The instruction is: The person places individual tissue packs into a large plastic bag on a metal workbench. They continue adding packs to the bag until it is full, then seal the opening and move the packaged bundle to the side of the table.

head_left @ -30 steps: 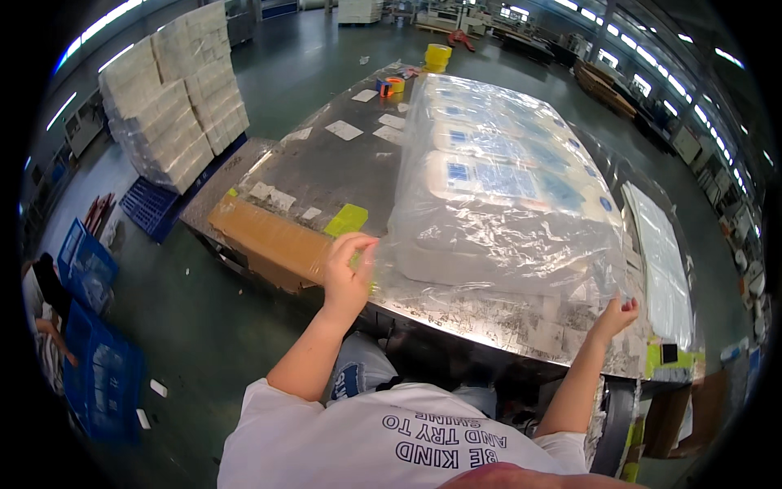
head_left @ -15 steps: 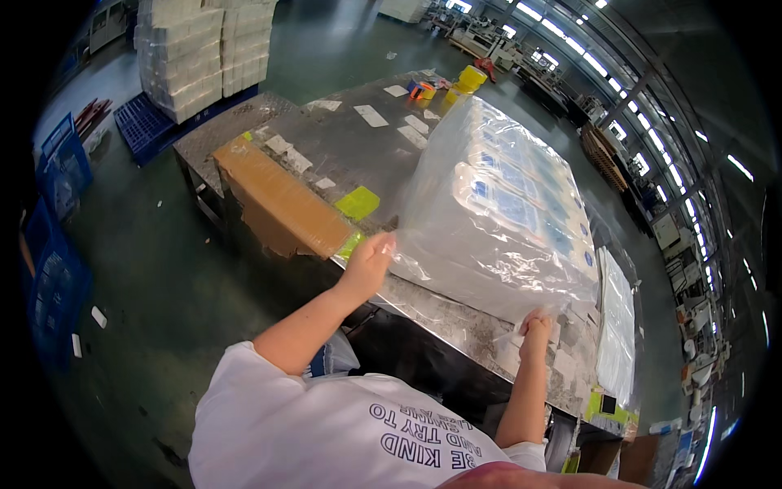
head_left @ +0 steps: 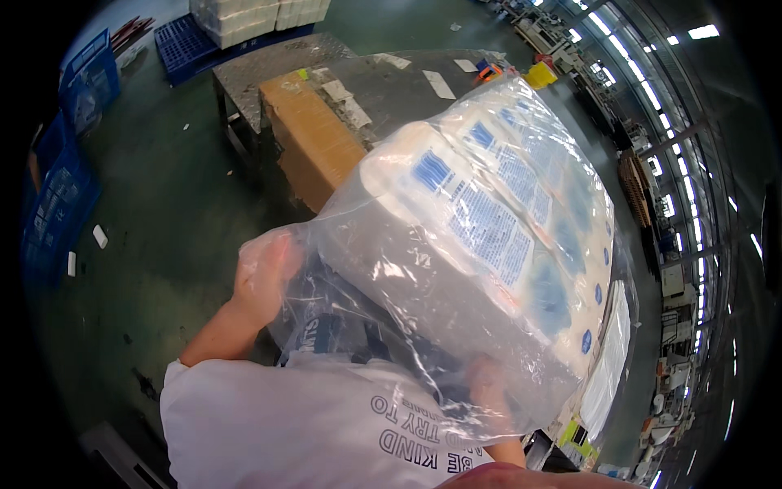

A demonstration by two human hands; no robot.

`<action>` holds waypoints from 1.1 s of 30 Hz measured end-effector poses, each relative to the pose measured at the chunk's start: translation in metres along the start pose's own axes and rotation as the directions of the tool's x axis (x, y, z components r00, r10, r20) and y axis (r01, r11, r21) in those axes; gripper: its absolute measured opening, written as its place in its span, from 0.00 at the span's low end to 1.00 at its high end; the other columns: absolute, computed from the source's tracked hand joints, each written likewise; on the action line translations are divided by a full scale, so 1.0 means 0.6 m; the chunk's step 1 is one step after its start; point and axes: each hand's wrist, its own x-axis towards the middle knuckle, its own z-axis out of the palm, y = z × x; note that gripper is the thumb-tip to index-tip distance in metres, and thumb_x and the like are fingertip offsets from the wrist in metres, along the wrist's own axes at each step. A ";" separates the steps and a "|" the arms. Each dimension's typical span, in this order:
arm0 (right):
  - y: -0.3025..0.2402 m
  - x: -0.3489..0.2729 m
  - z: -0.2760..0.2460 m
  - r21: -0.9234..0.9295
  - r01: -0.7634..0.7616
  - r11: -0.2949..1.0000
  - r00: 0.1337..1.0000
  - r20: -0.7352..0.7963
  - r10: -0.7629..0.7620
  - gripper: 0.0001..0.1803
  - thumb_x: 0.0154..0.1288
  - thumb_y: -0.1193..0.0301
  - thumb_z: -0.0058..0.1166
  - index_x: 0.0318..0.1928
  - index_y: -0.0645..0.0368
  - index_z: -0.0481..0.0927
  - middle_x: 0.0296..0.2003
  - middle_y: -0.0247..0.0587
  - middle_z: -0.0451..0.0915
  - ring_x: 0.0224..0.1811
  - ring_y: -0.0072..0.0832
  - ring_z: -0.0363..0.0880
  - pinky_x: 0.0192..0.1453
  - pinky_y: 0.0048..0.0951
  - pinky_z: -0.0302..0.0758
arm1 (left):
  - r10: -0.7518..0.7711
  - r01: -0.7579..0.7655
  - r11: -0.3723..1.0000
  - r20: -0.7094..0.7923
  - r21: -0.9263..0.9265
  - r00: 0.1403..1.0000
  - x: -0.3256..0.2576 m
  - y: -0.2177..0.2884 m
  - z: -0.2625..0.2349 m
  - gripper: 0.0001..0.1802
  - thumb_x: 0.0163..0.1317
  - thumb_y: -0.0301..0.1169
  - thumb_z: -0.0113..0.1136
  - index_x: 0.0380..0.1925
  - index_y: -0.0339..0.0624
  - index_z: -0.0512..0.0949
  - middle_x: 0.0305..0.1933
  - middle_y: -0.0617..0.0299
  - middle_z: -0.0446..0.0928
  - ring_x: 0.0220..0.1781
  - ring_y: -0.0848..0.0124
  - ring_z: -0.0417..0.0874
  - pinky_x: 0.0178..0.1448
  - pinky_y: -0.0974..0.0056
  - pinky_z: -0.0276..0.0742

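Note:
A large clear plastic bag [head_left: 366, 269] covers a block of white packs [head_left: 476, 208] with blue print, and the block leans up toward me over the table's near edge. My left hand [head_left: 269, 265] is closed on the bag's loose edge, off the block's near left corner. Low at the block's near side, my right hand [head_left: 489, 383] shows blurred through the film, its fingers curled on the bag. Loose film hangs between my hands in front of my shirt. The block's underside is hidden.
A brown cardboard-covered block [head_left: 314, 134] lines the table's left edge. White slips [head_left: 438, 84], an orange tape dispenser [head_left: 489, 73] and a yellow roll [head_left: 539, 76] lie beyond. Flat plastic sheets [head_left: 607, 359] are at right. Blue crates [head_left: 61, 191] and a loaded blue pallet [head_left: 183, 49] stand left.
Both hands have drawn the bag toward my body. The wrapped block has come nearer and tipped up, and my left hand has moved left and closer, stretching the loose film.

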 end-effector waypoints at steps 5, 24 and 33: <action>0.073 0.097 0.113 0.330 0.222 0.917 0.841 -0.541 -0.009 0.06 0.60 0.71 0.51 0.36 0.57 0.78 0.36 0.45 0.78 0.40 0.40 0.77 0.45 0.39 0.72 | 0.133 -0.143 0.930 -0.053 -0.338 0.990 0.039 -0.002 -0.004 0.16 0.71 0.37 0.47 0.27 0.37 0.72 0.24 0.73 0.63 0.28 0.81 0.62 0.32 0.72 0.57; -0.016 0.616 -0.228 0.702 0.272 0.659 0.882 -0.455 0.120 0.12 0.55 0.70 0.50 0.32 0.68 0.80 0.28 0.58 0.79 0.35 0.52 0.79 0.42 0.45 0.75 | 0.274 0.050 0.682 -0.317 0.730 0.908 0.553 -0.075 0.067 0.32 0.56 0.59 0.62 0.38 0.36 0.77 0.39 0.47 0.82 0.43 0.51 0.82 0.46 0.53 0.76; -0.021 0.639 -0.224 0.571 0.058 0.819 0.858 -0.447 0.251 0.15 0.61 0.68 0.45 0.39 0.64 0.82 0.43 0.59 0.81 0.49 0.54 0.78 0.54 0.48 0.75 | 0.090 0.164 0.584 -0.264 0.795 0.960 0.620 -0.058 0.046 0.39 0.58 0.64 0.57 0.48 0.36 0.78 0.48 0.46 0.82 0.50 0.51 0.82 0.53 0.54 0.76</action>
